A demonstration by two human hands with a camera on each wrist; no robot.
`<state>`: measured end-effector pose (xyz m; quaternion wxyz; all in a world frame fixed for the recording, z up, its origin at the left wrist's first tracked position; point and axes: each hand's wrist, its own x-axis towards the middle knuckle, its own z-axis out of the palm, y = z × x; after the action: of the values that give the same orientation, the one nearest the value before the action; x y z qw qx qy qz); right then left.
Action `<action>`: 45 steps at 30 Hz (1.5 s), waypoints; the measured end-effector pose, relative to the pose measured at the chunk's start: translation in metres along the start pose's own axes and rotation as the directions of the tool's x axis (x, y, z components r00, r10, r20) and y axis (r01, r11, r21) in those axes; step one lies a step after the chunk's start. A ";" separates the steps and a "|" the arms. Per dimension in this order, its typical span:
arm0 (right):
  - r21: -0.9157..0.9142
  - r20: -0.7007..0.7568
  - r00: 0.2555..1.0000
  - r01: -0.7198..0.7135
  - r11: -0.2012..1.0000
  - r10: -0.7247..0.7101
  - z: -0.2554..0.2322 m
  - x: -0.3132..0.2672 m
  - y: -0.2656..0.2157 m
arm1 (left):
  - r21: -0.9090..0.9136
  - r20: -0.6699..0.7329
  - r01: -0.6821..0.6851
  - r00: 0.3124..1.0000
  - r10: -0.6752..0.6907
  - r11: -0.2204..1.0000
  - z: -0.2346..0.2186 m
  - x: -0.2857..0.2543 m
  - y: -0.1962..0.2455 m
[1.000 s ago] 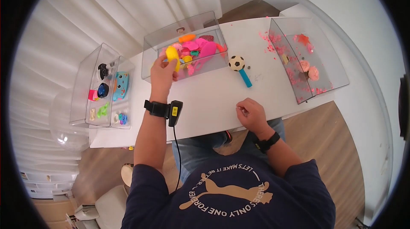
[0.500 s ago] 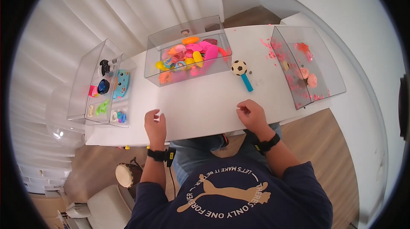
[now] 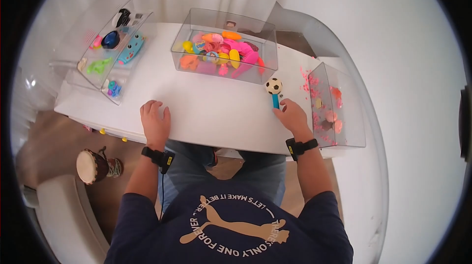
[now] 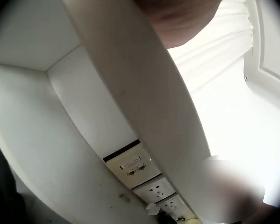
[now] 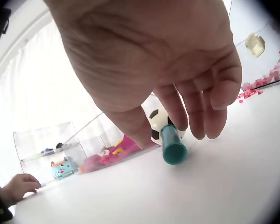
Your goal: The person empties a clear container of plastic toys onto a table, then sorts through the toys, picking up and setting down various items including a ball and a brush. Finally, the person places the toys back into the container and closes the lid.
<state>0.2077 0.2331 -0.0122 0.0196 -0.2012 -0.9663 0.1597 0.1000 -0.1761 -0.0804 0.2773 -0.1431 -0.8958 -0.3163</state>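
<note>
A toy with a black-and-white soccer-ball head and a blue stick handle [image 3: 275, 100] lies on the white table, its handle toward the person. My right hand [image 3: 294, 116] is at the end of that handle. From the right wrist, the palm and loosely bent fingers [image 5: 191, 109] hang over the blue handle, with the thumb to one side and the fingers to the other, not closed round it. My left hand [image 3: 155, 122] is empty near the table's front left, fingers relaxed. The left wrist view mostly catches the table's underside.
A clear bin [image 3: 179, 47] of colourful plastic toys stands at the back middle. Another clear bin [image 3: 81, 74] with small toys is at the left. On the right, a third clear bin [image 3: 354, 133] holds pink flowers and petals. A drum [image 3: 87, 166] stands on the floor.
My left hand let go of the yellow toy into the middle bin and came back to the table front. My right hand moved forward to the blue handle. The head view turned.
</note>
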 end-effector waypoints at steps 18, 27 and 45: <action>0.691 -0.026 0.962 -0.179 0.701 0.272 -0.070 0.044 0.030 | -0.036 0.018 0.060 0.998 -0.059 0.998 -0.007 -0.002 0.005; 0.569 -0.034 0.998 -0.026 0.822 0.055 -0.089 0.127 -0.087 | -0.034 0.016 0.073 0.997 -0.072 0.997 -0.007 -0.004 0.004; 0.078 -0.364 0.912 0.232 0.970 -0.189 -0.045 0.158 -0.067 | -0.013 0.010 0.063 0.998 -0.063 0.998 -0.008 -0.004 0.007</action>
<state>0.0412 0.2510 0.0479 0.2224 -0.1196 -0.9516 0.1752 0.1091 -0.1760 -0.0744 0.2617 -0.1181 -0.8992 -0.3301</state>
